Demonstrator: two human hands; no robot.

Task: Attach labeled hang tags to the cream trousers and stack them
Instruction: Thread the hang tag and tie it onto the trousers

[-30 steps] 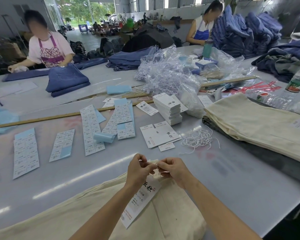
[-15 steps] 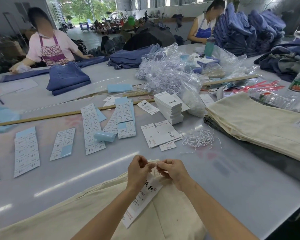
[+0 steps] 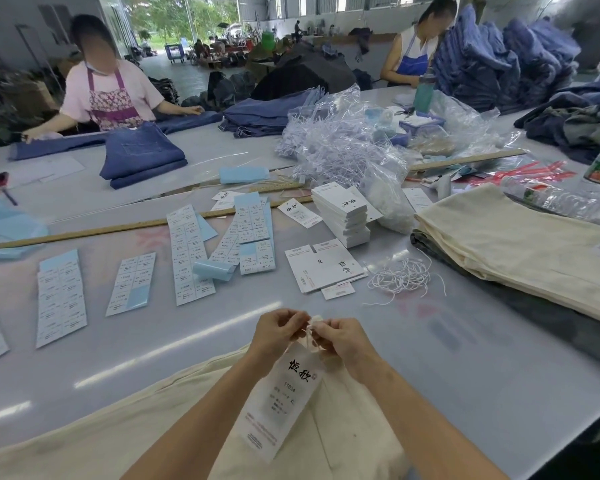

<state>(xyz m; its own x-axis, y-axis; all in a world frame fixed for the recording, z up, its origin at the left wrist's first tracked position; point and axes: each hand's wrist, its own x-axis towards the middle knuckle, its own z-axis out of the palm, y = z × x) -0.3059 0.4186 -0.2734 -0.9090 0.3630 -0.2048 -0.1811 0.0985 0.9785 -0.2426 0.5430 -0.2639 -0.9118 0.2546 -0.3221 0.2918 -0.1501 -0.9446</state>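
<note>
While the hang tag (image 3: 284, 393) dangles face-up over the cream trousers (image 3: 343, 445) at the near edge of the bench (image 3: 465, 358), the left hand (image 3: 278, 332) and the right hand (image 3: 340, 341) meet just above it, fingertips almost touching. Each hand pinches the thin white string (image 3: 309, 332) that runs through the top of the tag, with the fingers curled tightly round it. Whether the string already passes through a belt loop or buttonhole cannot be told, since the hands cover that spot.

The step in hand looks to be tying or looping the string closed. To do it well, the person should keep the string short and taut between the two pinches, so the knot sits close to the tag's hole and does not slip. The tag should hang flat with its printed side outward, and the trousers should stay smooth beneath so no fabric is caught in the knot.

More string (image 3: 400, 277) lies in a loose tangle further up the bench, near a spread of blank tags (image 3: 323, 263) and a stack of tags (image 3: 343, 216). Finished cream trousers appear to be stacked in a pile (image 3: 516, 251) to the right, well apart from the hands, where this pair would likely go next.
</note>
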